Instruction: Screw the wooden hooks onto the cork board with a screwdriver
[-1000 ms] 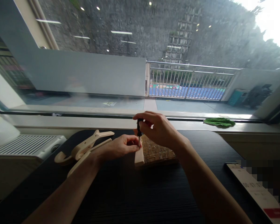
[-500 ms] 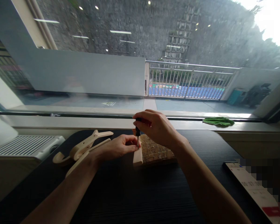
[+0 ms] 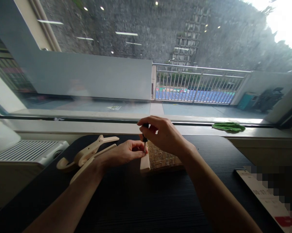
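My right hand (image 3: 164,133) is closed around the black handle of a screwdriver (image 3: 145,138), which stands nearly upright with its shaft pointing down. The tip meets a pale wooden bar (image 3: 145,164) along the left edge of a brown, rough-textured panel (image 3: 164,159). Beside the tip, the thumb and fingers of my left hand (image 3: 123,152) are pinched together over the bar. Whatever lies between those fingertips is too small and hidden to make out. My right hand and forearm cover part of the panel.
Curved pale wooden pieces (image 3: 88,153) lie left on the black table (image 3: 126,200), partly behind my left forearm. A flat board with printed marks (image 3: 262,194) is at the right edge. A green cloth (image 3: 228,127) rests on the windowsill. A white radiator (image 3: 39,149) stands left.
Both hands, the screwdriver and the bar keep nearly the same places. The whole view has shifted slightly; my right hand's grip on the handle looks barely altered.
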{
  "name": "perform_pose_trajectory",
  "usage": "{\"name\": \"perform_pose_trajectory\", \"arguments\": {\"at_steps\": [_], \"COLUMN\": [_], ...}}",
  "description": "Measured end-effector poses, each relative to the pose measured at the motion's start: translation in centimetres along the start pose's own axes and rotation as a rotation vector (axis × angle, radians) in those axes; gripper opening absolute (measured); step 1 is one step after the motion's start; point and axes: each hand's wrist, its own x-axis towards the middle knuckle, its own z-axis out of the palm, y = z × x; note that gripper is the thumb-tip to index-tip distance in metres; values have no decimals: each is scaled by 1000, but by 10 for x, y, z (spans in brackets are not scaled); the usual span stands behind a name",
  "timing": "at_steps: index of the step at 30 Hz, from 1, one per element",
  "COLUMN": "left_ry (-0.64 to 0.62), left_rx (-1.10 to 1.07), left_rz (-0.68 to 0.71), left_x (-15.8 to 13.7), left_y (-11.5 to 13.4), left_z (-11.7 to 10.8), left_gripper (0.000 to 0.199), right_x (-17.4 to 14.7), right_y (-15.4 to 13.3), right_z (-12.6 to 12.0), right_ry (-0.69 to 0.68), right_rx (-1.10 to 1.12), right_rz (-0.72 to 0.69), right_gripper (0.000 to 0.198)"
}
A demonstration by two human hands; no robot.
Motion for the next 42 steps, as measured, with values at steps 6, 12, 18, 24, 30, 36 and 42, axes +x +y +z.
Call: {"name": "perform_pose_trajectory", "arguments": {"at_steps": [6, 12, 18, 24, 30, 36, 42], "left_ry": [11, -2, 1, -24, -3, -9, -29], "left_rx": [12, -11, 1, -12, 11, 0, -55], "left_rz": [-12, -17, -37, -16, 26, 5, 11], "left_x": [0, -1, -2, 0, 2, 1, 1], "left_y": [0, 2, 0, -5, -8, -6, -9], "left_z": [0, 0, -1, -1, -1, -1, 0], "left_gripper": [27, 27, 25, 27, 25, 27, 23], "right_x": [0, 0, 0, 0, 0, 0, -1], "right_y": [-1, 1, -1, -3, 2, 1, -2], "right_z": [-5, -2, 6, 12, 9, 11, 13], "right_ry": [-37, -7, -1, -31, -40, -53, -86], "right_rx": [3, -45, -21, -13, -25, -17, -27], "right_rz": [-9, 4, 8, 43, 76, 81, 85], "right_gripper": [29, 21, 20, 29, 29, 30, 30]}}
